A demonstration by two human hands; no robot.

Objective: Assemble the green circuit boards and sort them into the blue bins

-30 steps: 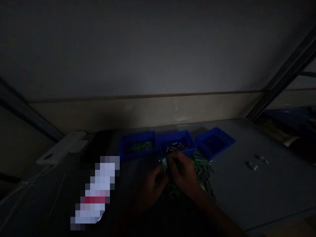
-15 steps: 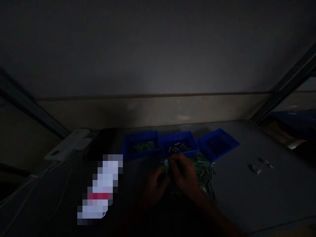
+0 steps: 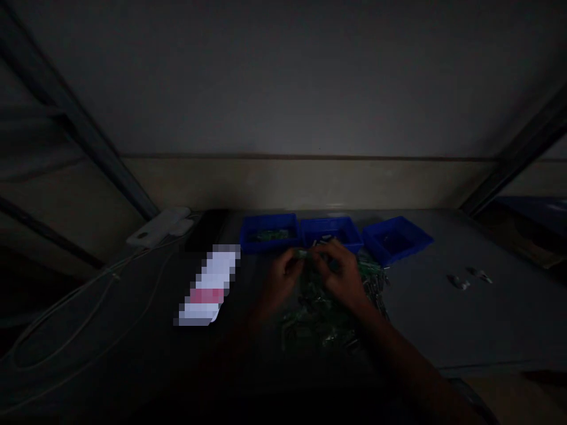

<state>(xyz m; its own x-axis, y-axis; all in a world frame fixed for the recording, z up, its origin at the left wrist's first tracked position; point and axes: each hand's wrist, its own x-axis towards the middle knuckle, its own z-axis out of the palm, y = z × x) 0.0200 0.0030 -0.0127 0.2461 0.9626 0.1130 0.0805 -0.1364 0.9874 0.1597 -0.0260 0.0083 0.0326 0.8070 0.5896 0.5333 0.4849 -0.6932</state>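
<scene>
Small greenish piece (image 3: 302,254) was held raised between the two hands, in front of the gap between the left blue bin (image 3: 244,236) and the middle blue bin (image 3: 352,235). It was pinched at one side by the thumb and fingers of the left hand (image 3: 281,277) and gripped at the other by the bent fingertips of the right hand (image 3: 341,274). Its visible length seemed to run crosswise, from hand to hand; which end was the front could not be told in the dim light. Beneath and nearer the wearer, a loose pile of green and shiny parts (image 3: 310,324) was spread, with thin metal pieces (image 3: 381,289) at its right edge beside the right forearm. Forward movement was bounded by the bins, set in a row before the low pale wall (image 3: 310,186), the right blue bin (image 3: 398,255) being turned at an angle. To the right, a broad stretch of grey tabletop (image 3: 425,324) was left between the pile and two small pale pieces (image 3: 461,284), and the near table edge was seen beyond the right forearm. On the left, room was narrowed by a bright pixelated slab (image 3: 208,286), a black object (image 3: 206,230), a white power strip (image 3: 155,227) and looping pale cables (image 3: 66,301).
</scene>
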